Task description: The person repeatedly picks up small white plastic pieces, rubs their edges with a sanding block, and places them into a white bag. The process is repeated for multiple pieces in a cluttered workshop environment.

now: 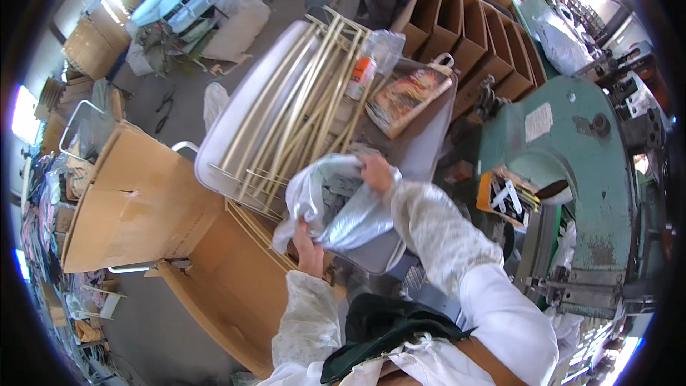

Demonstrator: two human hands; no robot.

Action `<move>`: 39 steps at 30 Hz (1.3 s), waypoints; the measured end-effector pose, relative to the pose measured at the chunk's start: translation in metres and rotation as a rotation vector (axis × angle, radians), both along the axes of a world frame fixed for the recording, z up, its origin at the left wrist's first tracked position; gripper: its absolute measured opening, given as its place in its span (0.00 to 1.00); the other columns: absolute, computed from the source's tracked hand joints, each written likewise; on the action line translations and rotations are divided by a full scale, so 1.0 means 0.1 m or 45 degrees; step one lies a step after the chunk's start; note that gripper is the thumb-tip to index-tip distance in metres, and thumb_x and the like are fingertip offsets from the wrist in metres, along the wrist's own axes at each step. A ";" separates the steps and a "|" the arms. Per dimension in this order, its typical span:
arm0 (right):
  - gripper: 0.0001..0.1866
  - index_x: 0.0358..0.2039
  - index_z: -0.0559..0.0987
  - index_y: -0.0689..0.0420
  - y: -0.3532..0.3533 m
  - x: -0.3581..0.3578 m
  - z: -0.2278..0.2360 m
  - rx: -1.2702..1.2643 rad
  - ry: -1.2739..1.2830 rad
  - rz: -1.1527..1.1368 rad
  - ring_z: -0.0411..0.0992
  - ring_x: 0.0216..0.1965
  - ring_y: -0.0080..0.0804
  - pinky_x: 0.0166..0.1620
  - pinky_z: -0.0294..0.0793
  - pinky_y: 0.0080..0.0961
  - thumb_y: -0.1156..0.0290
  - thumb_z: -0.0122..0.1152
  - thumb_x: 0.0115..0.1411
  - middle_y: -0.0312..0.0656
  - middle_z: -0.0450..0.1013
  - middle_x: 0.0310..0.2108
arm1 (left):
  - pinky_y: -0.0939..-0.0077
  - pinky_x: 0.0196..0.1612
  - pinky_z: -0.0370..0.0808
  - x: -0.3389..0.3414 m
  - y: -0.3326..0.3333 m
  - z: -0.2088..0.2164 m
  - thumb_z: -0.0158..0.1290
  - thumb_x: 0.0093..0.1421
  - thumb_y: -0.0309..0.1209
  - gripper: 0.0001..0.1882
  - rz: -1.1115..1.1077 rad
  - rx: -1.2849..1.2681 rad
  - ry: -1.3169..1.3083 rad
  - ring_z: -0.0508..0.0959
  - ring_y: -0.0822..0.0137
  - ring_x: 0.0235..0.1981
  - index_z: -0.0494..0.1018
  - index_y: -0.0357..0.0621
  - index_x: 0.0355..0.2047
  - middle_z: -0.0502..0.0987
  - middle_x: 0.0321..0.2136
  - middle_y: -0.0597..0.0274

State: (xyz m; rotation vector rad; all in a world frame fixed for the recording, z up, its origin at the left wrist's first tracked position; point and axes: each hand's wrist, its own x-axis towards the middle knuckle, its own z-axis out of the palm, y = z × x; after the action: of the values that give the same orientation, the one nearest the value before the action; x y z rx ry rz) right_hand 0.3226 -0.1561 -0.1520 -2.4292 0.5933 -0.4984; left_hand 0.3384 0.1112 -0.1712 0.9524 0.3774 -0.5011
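Note:
Both hands grip the mouth of a translucent plastic bag [361, 218] and hold it spread apart. My left hand [307, 249] is closed on the bag's near left edge, and my right hand [377, 174] pinches its far right edge. Grey pieces [339, 191] show inside the bag, too blurred to name. The bag sits over the near end of a pale plastic tray [207, 154]. Beyond it, long brass-coloured metal rods [293, 104] lie in the tray. To their right are an orange-and-white spray can [361, 77] and a printed package with a handle [411, 96].
An open cardboard box [214, 279] stands at my left, its flap [143, 193] raised beside the tray. A green machine [572, 121] rises on the right, near a yellow bin of tools [493, 196]. Cardboard dividers [464, 36] stand behind the tray.

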 end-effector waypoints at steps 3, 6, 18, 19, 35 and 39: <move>0.15 0.24 0.80 0.54 -1.53 -0.25 -0.71 -0.232 0.158 0.088 0.73 0.29 0.50 0.38 0.70 0.45 0.57 0.53 0.56 0.51 0.75 0.25 | 0.58 0.58 0.65 -0.27 -0.55 0.75 0.36 0.67 0.33 0.21 -0.348 -0.689 0.248 0.72 0.55 0.53 0.63 0.35 0.56 0.71 0.52 0.54; 0.13 0.32 0.79 0.57 -0.81 0.09 -0.15 0.298 0.163 -0.286 0.74 0.31 0.49 0.39 0.72 0.38 0.60 0.58 0.52 0.50 0.75 0.26 | 0.57 0.59 0.64 -0.19 -0.32 0.59 0.38 0.67 0.36 0.20 -0.166 -0.656 0.268 0.70 0.53 0.54 0.67 0.39 0.55 0.71 0.52 0.53; 0.24 0.41 0.74 0.58 0.74 -1.06 0.26 0.088 0.378 0.517 0.74 0.38 0.52 0.38 0.71 0.44 0.72 0.67 0.39 0.53 0.75 0.34 | 0.62 0.55 0.68 -0.15 -0.63 0.58 0.40 0.68 0.37 0.21 -0.339 -0.649 0.250 0.72 0.60 0.51 0.63 0.37 0.56 0.71 0.52 0.57; 0.21 0.37 0.74 0.58 0.80 -1.02 0.27 0.182 0.319 0.400 0.74 0.35 0.53 0.36 0.72 0.43 0.73 0.66 0.40 0.53 0.75 0.31 | 0.64 0.55 0.68 -0.06 -0.53 0.52 0.42 0.68 0.38 0.22 -0.310 -0.705 0.249 0.72 0.60 0.51 0.63 0.37 0.56 0.71 0.52 0.56; 0.26 0.46 0.73 0.59 1.09 -1.13 0.58 -0.331 0.488 0.680 0.66 0.51 0.43 0.50 0.68 0.32 0.63 0.65 0.47 0.44 0.69 0.47 | 0.52 0.54 0.68 0.19 0.64 -1.35 0.51 0.59 0.42 0.30 0.022 0.407 0.090 0.70 0.50 0.54 0.62 0.35 0.56 0.70 0.51 0.50; 0.40 0.59 0.62 0.56 0.79 -1.42 0.48 -0.133 0.591 0.549 0.68 0.49 0.48 0.48 0.71 0.36 0.72 0.67 0.43 0.46 0.68 0.49 | 0.54 0.53 0.70 0.08 0.10 -0.20 0.42 0.63 0.35 0.22 -0.245 -0.237 0.267 0.73 0.52 0.50 0.65 0.38 0.54 0.72 0.50 0.52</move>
State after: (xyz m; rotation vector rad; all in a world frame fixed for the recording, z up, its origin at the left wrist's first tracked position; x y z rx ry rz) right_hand 0.1804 -0.0772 -0.1045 -2.6835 0.2079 0.2241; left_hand 0.3459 0.1208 -0.1914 0.7611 0.4222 -0.8016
